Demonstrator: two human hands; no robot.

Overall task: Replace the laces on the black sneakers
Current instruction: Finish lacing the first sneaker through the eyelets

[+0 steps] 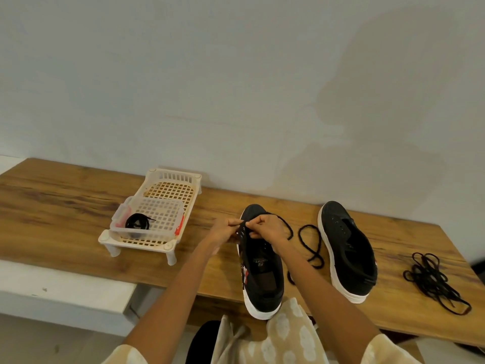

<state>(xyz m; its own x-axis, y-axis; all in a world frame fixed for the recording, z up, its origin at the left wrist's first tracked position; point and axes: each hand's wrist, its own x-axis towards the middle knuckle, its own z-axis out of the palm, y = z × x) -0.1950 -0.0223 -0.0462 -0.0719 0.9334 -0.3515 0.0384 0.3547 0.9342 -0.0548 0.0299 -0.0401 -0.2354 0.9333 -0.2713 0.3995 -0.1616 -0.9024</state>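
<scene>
Both hands work at the toe end of the near black canvas sneaker with a white rubber sole (262, 269). The left hand (227, 232) pinches a thick black round lace (309, 243) just where it meets the lowest eyelets, fingers curled tight; the right hand (267, 228) is curled the same way and pinches the lace from the other side. The two sets of fingertips are almost touching over the eyelet row.

From the pinch the lace runs out in slack loops across the wooden bench top (65, 214), between this shoe and the second black sneaker (346, 248), which stands unlaced nearer the right end. A tangle of thin black laces (435, 281) lies by the right front corner. Toward the left, near the back edge, a cream plastic lattice rack on short legs (170, 190) carries a clear plastic box (157, 219) with a coiled black lace (137, 223) in it.

The cord looks soft and rather fat for the small eyelets, so I judge its tip could fray or bunch instead of passing through. The loose loops may also snag on the second shoe's sole or twist, leaving uneven ends. The shoe's heel overhangs the front edge, so a hard tug could tip it off.
</scene>
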